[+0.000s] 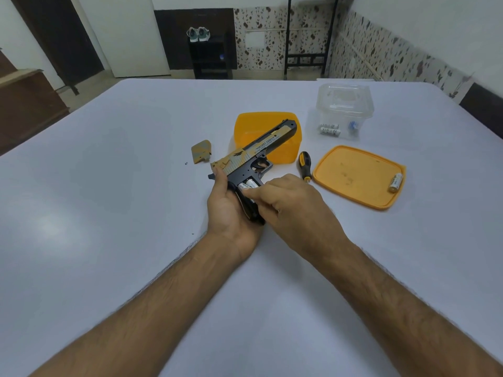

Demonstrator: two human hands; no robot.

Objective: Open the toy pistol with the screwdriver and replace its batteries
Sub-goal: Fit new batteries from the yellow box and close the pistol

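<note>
One toy pistol point(254, 156), one screwdriver point(304, 165), two orange tubs' parts, one clear box point(343, 110), one loose battery point(395, 182).

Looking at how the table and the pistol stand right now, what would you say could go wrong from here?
1. The tiny screw lies loose on the table beside the grip cover; a sweep of an arm could send it off and it may be lost.
2. The right hand works at the batteries in the open grip while the left hand holds the toy pistol; one might be seated the wrong way round.
3. The battery on the orange lid could roll.
</note>
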